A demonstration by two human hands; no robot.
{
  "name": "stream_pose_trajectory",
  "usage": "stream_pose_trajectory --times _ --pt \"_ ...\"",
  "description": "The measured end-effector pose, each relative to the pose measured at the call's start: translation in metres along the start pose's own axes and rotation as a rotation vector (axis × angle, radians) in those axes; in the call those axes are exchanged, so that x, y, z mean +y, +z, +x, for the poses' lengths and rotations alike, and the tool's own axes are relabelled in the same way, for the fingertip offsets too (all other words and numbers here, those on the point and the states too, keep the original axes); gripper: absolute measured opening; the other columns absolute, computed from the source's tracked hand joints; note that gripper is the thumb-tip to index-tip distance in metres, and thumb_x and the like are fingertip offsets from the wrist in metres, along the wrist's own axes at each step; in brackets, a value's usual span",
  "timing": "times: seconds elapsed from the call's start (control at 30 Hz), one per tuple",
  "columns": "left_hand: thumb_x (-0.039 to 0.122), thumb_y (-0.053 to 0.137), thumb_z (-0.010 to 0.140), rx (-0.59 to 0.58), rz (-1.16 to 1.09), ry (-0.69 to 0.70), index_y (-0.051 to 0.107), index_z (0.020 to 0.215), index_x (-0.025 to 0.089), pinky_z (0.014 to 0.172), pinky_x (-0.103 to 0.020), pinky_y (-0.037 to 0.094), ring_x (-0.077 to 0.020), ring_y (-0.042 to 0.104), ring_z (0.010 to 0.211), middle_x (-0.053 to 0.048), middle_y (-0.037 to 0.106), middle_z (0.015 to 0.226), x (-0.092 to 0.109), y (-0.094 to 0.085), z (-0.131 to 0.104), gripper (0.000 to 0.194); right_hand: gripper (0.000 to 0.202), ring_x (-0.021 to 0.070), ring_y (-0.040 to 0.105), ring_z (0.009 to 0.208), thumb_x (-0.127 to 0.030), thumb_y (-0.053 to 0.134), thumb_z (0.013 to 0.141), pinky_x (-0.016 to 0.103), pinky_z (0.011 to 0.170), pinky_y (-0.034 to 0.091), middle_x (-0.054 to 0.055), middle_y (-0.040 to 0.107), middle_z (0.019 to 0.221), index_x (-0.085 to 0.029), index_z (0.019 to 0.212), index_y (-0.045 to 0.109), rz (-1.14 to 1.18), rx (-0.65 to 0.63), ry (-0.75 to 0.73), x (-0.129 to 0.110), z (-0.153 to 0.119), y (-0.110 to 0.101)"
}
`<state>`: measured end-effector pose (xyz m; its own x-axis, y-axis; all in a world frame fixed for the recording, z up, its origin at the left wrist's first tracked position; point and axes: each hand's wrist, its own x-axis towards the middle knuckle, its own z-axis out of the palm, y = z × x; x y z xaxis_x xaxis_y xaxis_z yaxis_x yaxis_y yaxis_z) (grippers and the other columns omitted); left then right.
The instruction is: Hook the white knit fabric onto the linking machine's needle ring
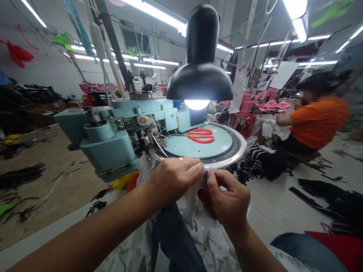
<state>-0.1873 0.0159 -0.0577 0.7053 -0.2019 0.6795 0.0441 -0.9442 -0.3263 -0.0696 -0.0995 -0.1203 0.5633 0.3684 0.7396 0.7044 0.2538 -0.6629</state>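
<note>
A round linking machine has a pale green disc (pixel 181 148) ringed by a metal dial (pixel 241 142) with fine points. My left hand (pixel 174 179) is closed at the dial's front edge, its fingers pressed together on white fabric. Close beside it, my right hand (pixel 229 198) pinches the fabric edge just below the rim, thumb against forefinger. White fabric (pixel 191 202) hangs down from the dial between the hands. Red-handled scissors (pixel 201 136) lie on the disc. The green machine head (pixel 109 151) stands to the left.
A black lamp (pixel 200 81) shines above the disc. At the right sits a person in an orange shirt (pixel 320 121) near pink machines. White garments (pixel 127 245) are heaped below, and dark cloth (pixel 331 196) lies on the floor at right.
</note>
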Motion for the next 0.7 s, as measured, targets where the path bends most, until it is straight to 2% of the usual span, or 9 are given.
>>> stream_pose_trajectory --times 0.17,0.37,0.53,0.63,0.7 --pt "0.024 0.056 0.095 0.04 -0.077 -0.03 0.07 0.087 0.017 0.064 -0.019 0.055 -0.0117 0.07 0.071 -0.004 0.073 0.08 0.001 0.003 0.001 0.018 0.01 0.0114 0.063 0.057 -0.021 0.064 0.087 0.021 0.059 0.051 -0.001 0.071 0.068 -0.018 0.084 0.072 0.004 -0.002 0.014 0.0 0.0 0.0" --pt "0.022 0.063 0.089 0.07 -0.18 -0.168 0.073 0.089 0.019 0.071 -0.021 0.059 -0.013 0.073 0.075 -0.002 0.077 0.088 0.006 0.005 0.005 0.011 0.009 0.0103 0.061 0.055 -0.019 0.064 0.086 0.02 0.059 0.051 -0.002 0.07 0.068 -0.017 0.083 0.072 0.011 0.007 -0.005 0.0 0.0 0.001" --pt "0.019 0.066 0.085 0.108 -0.196 -0.238 0.073 0.083 0.018 0.069 -0.022 0.06 -0.0136 0.073 0.073 -0.002 0.077 0.086 0.012 0.008 0.005 0.008 0.009 0.0105 0.061 0.055 -0.017 0.064 0.086 0.02 0.058 0.05 -0.001 0.07 0.068 -0.017 0.084 0.072 0.033 0.007 -0.025 0.003 -0.002 0.0" --pt "0.019 0.065 0.086 0.109 -0.17 -0.207 0.073 0.084 0.017 0.069 -0.025 0.06 -0.0154 0.073 0.074 -0.003 0.077 0.088 0.012 0.009 0.004 0.008 0.01 0.0109 0.06 0.057 -0.018 0.062 0.087 0.021 0.059 0.05 -0.001 0.068 0.067 -0.017 0.081 0.071 0.068 -0.014 -0.006 0.006 -0.004 0.002" --pt "0.019 0.062 0.089 0.074 -0.113 -0.094 0.072 0.089 0.015 0.066 -0.027 0.059 -0.0174 0.073 0.075 -0.006 0.076 0.091 0.008 0.007 0.006 0.011 0.014 0.0105 0.058 0.055 -0.021 0.06 0.088 0.02 0.057 0.048 -0.002 0.066 0.064 -0.017 0.077 0.069 0.13 -0.047 0.049 0.008 -0.004 0.006"
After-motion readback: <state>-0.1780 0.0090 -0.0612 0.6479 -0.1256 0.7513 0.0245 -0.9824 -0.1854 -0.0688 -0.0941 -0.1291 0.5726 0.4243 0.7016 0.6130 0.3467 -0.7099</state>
